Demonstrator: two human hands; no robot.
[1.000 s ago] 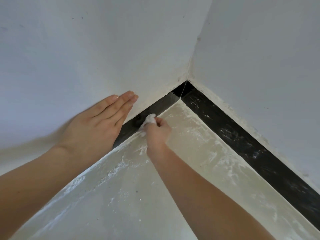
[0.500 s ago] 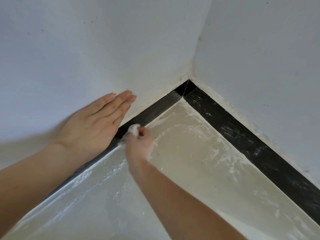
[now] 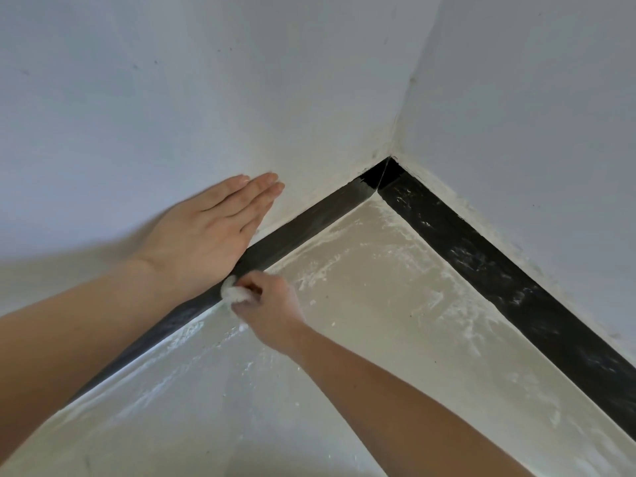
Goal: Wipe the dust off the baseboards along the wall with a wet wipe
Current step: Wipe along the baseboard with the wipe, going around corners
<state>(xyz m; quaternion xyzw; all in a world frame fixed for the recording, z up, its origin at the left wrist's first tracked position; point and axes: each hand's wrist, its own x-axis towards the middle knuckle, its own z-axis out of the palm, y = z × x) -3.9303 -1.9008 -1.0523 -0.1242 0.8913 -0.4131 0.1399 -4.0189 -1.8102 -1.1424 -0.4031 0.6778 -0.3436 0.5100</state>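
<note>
A pale floor (image 3: 395, 321) (streaked with white powder) lies below.

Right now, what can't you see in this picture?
In the head view:
- The wipe is mostly hidden inside the right hand; only a white wad shows.
- Part of the left baseboard is hidden behind the left hand and its forearm.
- The right baseboard is cut off by the right edge.
- Both arms are cut off by the picture's edges.
- The left wrist is blurred.
</note>
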